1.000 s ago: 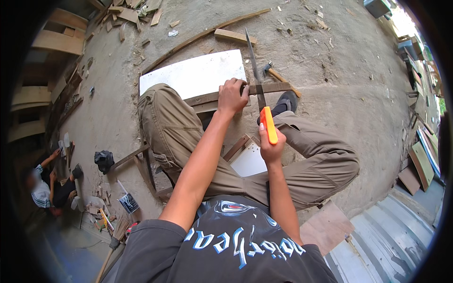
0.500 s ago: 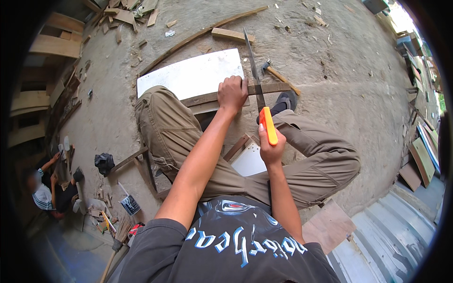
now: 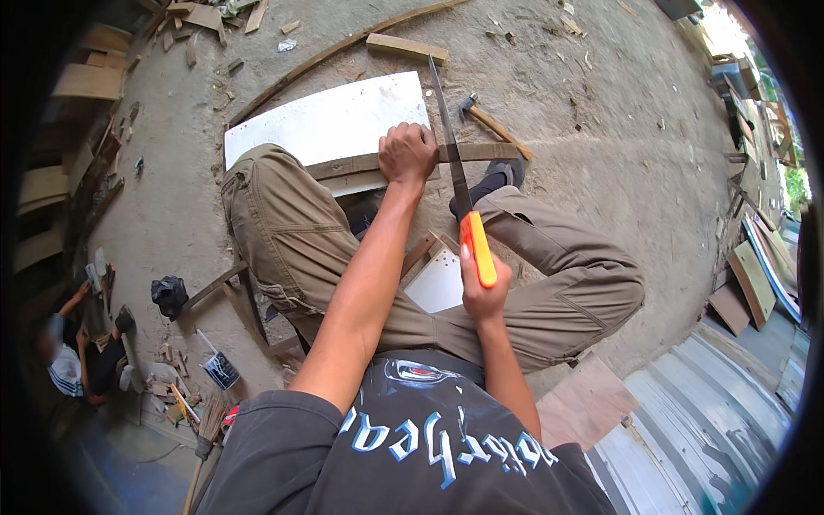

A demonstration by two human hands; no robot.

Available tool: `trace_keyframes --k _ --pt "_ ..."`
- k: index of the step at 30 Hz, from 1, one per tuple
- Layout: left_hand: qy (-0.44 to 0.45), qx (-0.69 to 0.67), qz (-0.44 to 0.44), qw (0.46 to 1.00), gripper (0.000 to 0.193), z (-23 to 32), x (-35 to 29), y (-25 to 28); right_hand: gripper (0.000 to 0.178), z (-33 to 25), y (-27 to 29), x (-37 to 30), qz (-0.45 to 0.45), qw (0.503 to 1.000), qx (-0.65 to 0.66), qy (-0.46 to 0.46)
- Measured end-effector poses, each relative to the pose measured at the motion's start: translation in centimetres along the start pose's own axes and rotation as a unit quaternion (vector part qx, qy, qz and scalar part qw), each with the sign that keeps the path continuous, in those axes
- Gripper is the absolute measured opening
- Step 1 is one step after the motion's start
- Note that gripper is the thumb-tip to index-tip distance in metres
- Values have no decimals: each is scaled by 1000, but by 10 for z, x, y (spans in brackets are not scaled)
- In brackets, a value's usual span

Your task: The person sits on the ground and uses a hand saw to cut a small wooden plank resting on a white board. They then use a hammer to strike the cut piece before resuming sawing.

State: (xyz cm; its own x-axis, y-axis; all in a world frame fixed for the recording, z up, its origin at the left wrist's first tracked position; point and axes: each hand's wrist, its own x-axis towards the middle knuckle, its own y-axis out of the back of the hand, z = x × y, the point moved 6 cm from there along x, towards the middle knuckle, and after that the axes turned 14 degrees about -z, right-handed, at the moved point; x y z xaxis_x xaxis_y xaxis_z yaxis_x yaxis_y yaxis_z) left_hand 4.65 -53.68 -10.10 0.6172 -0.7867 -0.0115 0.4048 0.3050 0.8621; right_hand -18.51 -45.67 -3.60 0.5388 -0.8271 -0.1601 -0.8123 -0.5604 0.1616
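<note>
In my right hand point(image 3: 486, 287) is the orange and yellow handle of a handsaw point(image 3: 451, 142), its long blade pointing away from me. The blade crosses a narrow wooden strip point(image 3: 352, 166), just right of my left hand point(image 3: 408, 154). That hand is closed round the strip and presses it down over a white board point(image 3: 330, 116). The strip's right end reaches over my shoe. How deep the blade sits in the wood I cannot tell. A second white piece point(image 3: 436, 281) with a wooden edge lies between my legs.
A hammer point(image 3: 496, 125) lies right of the saw. Beyond the board are a short wood block point(image 3: 407, 48) and a long curved strip point(image 3: 330, 53). At left are a black bag point(image 3: 170, 295), a paint tub point(image 3: 221, 370), a broom point(image 3: 209, 425) and another person point(image 3: 73, 352).
My right hand has drawn the saw back toward me, so more blade shows on my side of the strip. My left hand keeps its hold. The whole view has shifted slightly.
</note>
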Motion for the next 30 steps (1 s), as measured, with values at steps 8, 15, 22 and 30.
trace_keyframes --k 8,15,22,30 --pt "5 -13 6 1000 26 -1 3 -2 25 -12 5 -37 21 999 -18 -39" --pt "16 1 5 1000 25 -1 17 -3 24 -32 16 -56 17 997 -68 -28" --pt "31 2 -1 1000 25 -1 35 0 24 -37 25 -25 -2 996 -26 -90" --pt "14 13 -12 1000 24 -1 35 -5 22 -35 20 -15 12 995 -32 -92"
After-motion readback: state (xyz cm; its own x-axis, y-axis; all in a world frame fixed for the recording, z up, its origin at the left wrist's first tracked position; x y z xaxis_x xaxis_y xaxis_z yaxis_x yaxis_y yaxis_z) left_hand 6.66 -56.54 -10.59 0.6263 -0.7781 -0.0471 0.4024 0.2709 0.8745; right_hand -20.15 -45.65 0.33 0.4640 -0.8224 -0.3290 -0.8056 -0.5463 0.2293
